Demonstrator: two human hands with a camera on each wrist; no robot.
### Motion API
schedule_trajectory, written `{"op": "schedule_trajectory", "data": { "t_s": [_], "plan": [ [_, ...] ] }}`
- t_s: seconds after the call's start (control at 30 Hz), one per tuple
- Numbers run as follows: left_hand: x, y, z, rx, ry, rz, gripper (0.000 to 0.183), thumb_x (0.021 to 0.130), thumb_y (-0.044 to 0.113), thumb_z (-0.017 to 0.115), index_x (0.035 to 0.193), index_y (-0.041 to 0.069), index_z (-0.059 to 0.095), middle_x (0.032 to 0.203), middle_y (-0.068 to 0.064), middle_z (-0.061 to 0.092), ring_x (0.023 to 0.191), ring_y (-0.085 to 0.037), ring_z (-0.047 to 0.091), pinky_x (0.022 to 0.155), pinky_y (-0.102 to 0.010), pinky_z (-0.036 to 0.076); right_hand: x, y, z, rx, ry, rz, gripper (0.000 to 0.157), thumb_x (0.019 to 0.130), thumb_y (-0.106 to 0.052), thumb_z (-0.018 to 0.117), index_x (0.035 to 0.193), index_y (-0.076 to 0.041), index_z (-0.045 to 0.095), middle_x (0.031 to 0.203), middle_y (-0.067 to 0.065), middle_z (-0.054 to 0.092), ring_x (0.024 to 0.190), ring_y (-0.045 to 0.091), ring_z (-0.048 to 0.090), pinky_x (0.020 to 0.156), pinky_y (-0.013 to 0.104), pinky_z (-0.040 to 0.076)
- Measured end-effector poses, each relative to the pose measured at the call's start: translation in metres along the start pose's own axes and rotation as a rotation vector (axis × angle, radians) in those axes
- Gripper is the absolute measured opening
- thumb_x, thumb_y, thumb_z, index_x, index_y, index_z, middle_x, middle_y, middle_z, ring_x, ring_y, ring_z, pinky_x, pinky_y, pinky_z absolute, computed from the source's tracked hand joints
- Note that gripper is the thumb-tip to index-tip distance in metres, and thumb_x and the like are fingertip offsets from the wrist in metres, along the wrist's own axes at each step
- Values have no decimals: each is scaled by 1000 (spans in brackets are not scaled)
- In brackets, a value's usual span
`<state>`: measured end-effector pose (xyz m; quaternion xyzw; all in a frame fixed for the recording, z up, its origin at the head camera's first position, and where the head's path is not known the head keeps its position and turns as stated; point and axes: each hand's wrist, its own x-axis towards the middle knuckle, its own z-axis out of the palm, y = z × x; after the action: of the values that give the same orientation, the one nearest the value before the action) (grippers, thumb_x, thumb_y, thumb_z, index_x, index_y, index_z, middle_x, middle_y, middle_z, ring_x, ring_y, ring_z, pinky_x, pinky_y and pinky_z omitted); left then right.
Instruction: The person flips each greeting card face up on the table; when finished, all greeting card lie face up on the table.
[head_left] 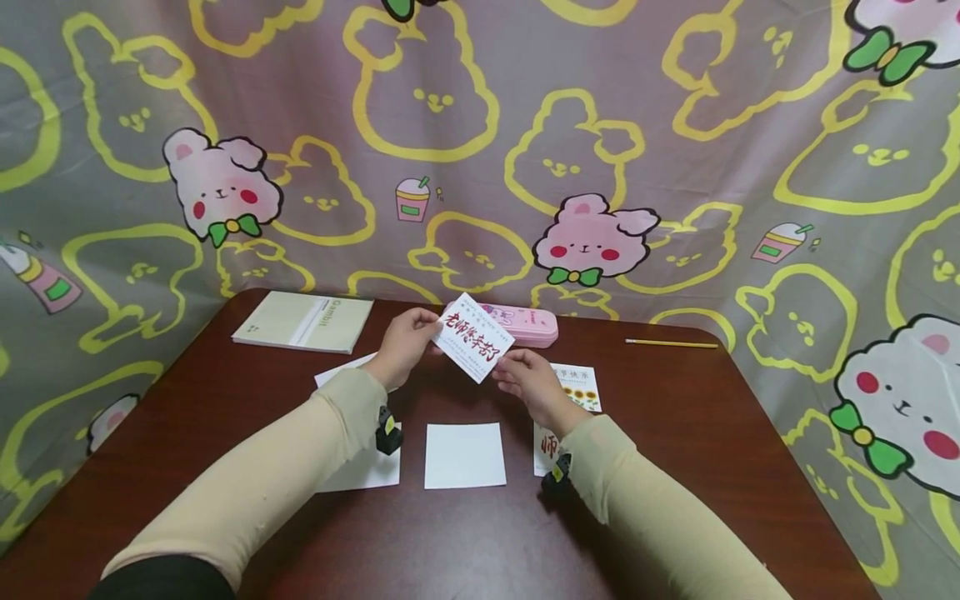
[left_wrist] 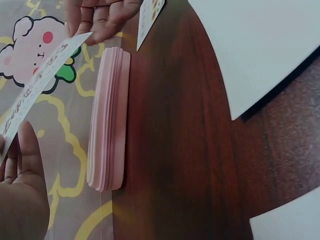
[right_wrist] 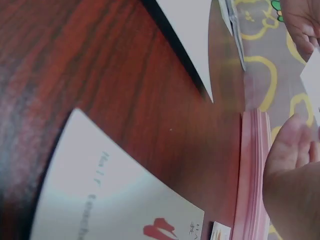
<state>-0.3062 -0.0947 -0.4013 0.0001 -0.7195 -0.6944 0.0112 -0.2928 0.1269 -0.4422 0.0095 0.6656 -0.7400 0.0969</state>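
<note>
A white card point(head_left: 474, 337) with red Chinese characters is held up at a tilt above the table. My left hand point(head_left: 405, 343) pinches its left corner, and my right hand point(head_left: 534, 385) pinches its lower right corner. In the left wrist view the card point(left_wrist: 37, 85) appears nearly edge-on between the left hand point(left_wrist: 25, 185) and the right hand point(left_wrist: 107, 17). Below the hands lies a blank white card point(head_left: 465, 455). Two printed cards lie by the right forearm: one with sunflowers point(head_left: 581, 390), the other with red characters point(head_left: 546, 446), partly hidden by the sleeve.
A pink pencil case point(head_left: 534, 327) stands behind the held card. At the back left lies a pale green notebook point(head_left: 307, 321) with a white band; a yellow pencil point(head_left: 671, 343) lies at the back right. White sheets point(head_left: 367, 471) sit under the left forearm. A patterned curtain point(head_left: 465, 192) borders the table.
</note>
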Motion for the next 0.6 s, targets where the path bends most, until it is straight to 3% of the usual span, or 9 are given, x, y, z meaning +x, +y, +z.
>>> {"op": "schedule_trajectory", "data": {
  "t_s": [0.17, 0.3, 0.43, 0.6],
  "plan": [
    [-1, -4, 0, 18, -45, -37, 14, 105, 3, 54, 114, -8, 57, 96, -12, 63, 76, -17, 63, 74, -32, 59, 1, -1, -3, 39, 15, 9, 11, 104, 0, 53, 112, 7, 56, 91, 6, 64, 81, 13, 67, 73, 24, 57],
    [-2, -12, -1, 123, -100, -57, 10, 104, 2, 54, 110, -7, 56, 94, -12, 63, 78, -20, 64, 82, -42, 60, 2, -1, -5, 27, 40, 9, 10, 102, 3, 55, 110, 7, 56, 88, 6, 63, 77, 12, 65, 71, 23, 57],
    [-5, -21, -2, 270, -139, -76, 12, 103, 2, 56, 113, -5, 53, 93, -13, 63, 81, -24, 65, 77, -38, 59, 4, 0, -6, -36, 74, 19, 10, 99, 3, 58, 108, 6, 58, 86, 6, 63, 75, 13, 64, 69, 23, 57],
    [-7, -26, -2, 385, -100, -53, 25, 101, 7, 59, 123, -3, 53, 100, -13, 61, 84, -22, 60, 73, -32, 53, 6, 1, -4, -153, 97, 36, 9, 99, 1, 61, 107, 6, 59, 87, 7, 62, 75, 14, 63, 67, 24, 56]
  ]
}}
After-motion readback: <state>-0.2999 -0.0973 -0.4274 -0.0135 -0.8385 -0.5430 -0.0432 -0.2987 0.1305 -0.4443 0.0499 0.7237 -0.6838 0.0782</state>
